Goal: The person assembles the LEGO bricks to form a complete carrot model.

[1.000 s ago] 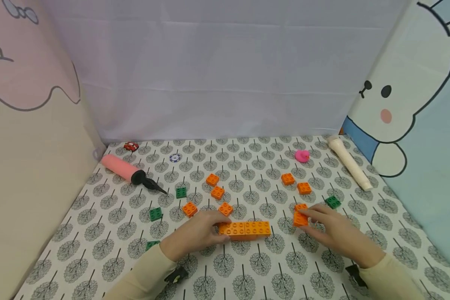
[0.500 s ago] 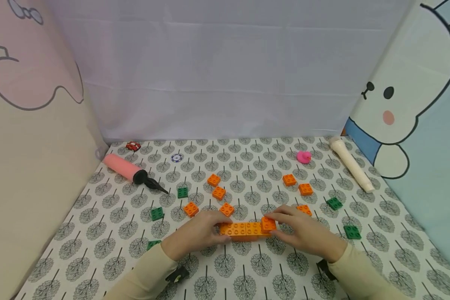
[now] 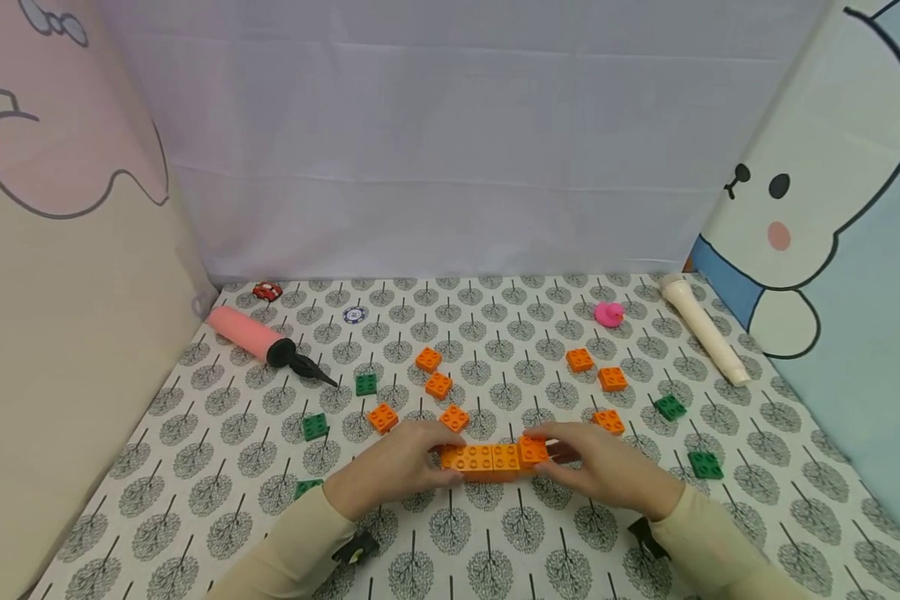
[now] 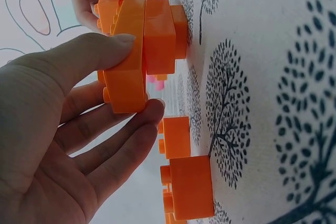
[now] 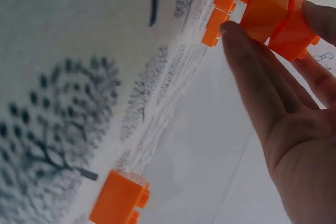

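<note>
My left hand [image 3: 393, 468] pinches the left end of a built row of orange toy bricks [image 3: 480, 460], thumb on one side and fingers on the other. In the left wrist view the row's upper layer [image 4: 128, 72] overhangs narrower orange bricks [image 4: 160, 38] stacked beneath it. At the row's right end, my right hand [image 3: 611, 468] pinches a small square orange brick [image 3: 532, 451] between thumb and fingers. That brick sits on top of the row in the right wrist view [image 5: 295, 32]; whether its studs are fully pressed in, I cannot tell.
Several loose orange bricks [image 3: 453, 418] lie behind the row, others [image 3: 609, 422] to its right. Green bricks [image 3: 315, 427] are scattered on both sides. Farther off are a pink pump [image 3: 247, 332], a red toy car [image 3: 267, 291], a chip [image 3: 354, 315], a pink duck [image 3: 609, 314] and a white tube [image 3: 703, 329].
My right hand has carried the small orange brick leftward onto the row's right end, then shifted slightly left. A green brick on the right came into view. The left hand kept its hold.
</note>
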The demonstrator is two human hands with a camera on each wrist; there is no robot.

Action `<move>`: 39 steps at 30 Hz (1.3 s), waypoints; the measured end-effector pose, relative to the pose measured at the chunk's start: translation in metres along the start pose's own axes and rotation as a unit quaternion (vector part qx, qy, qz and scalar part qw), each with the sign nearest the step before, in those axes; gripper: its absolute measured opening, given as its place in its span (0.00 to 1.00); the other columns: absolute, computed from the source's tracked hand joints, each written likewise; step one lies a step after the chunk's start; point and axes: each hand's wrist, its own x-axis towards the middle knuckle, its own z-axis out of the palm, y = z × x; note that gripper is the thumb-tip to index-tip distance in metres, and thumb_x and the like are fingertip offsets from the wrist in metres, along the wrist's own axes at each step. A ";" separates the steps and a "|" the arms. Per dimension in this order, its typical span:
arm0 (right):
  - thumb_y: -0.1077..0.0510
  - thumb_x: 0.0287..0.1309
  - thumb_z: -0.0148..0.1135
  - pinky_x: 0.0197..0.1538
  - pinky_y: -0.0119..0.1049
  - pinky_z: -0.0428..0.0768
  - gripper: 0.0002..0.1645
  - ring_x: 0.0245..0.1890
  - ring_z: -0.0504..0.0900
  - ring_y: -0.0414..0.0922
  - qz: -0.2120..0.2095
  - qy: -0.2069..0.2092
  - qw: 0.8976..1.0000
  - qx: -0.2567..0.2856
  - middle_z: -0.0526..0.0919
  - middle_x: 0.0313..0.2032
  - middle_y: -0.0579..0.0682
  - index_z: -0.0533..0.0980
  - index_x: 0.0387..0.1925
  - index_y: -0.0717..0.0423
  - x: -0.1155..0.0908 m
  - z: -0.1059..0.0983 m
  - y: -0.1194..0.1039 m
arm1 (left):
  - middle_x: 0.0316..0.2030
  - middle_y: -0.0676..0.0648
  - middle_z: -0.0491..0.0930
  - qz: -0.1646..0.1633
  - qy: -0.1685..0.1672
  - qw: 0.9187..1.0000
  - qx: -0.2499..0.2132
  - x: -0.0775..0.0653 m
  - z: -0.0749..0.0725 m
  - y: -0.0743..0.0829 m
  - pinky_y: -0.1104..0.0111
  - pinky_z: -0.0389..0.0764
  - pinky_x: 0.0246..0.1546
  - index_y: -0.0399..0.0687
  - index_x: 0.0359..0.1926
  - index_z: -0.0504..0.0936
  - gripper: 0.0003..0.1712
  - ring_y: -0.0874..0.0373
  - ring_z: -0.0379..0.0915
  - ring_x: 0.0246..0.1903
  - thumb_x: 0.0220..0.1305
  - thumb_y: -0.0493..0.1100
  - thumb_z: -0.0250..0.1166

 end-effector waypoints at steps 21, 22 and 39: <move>0.45 0.62 0.66 0.58 0.43 0.80 0.27 0.51 0.82 0.41 0.029 0.001 0.999 0.043 0.82 0.55 0.46 0.77 0.60 0.50 0.003 0.004 0.007 | 0.49 0.52 0.84 0.008 0.005 1.000 0.000 -0.001 -0.001 0.001 0.64 0.79 0.55 0.48 0.55 0.84 0.25 0.60 0.79 0.48 0.58 0.51 0.74; 0.46 0.62 0.67 0.58 0.43 0.81 0.27 0.51 0.82 0.41 0.029 0.003 0.999 0.040 0.82 0.55 0.45 0.77 0.60 0.49 0.003 0.005 0.006 | 0.49 0.52 0.84 0.009 0.004 1.000 -0.001 -0.001 -0.002 0.001 0.64 0.79 0.55 0.48 0.54 0.84 0.25 0.60 0.79 0.48 0.58 0.51 0.74; 0.40 0.65 0.62 0.57 0.55 0.78 0.36 0.58 0.77 0.52 0.061 0.034 0.997 -0.037 0.76 0.63 0.52 0.69 0.69 0.49 -0.014 -0.031 0.020 | 0.50 0.52 0.85 0.014 0.000 1.000 -0.004 -0.001 -0.004 0.000 0.63 0.79 0.55 0.48 0.54 0.84 0.24 0.60 0.78 0.49 0.58 0.50 0.73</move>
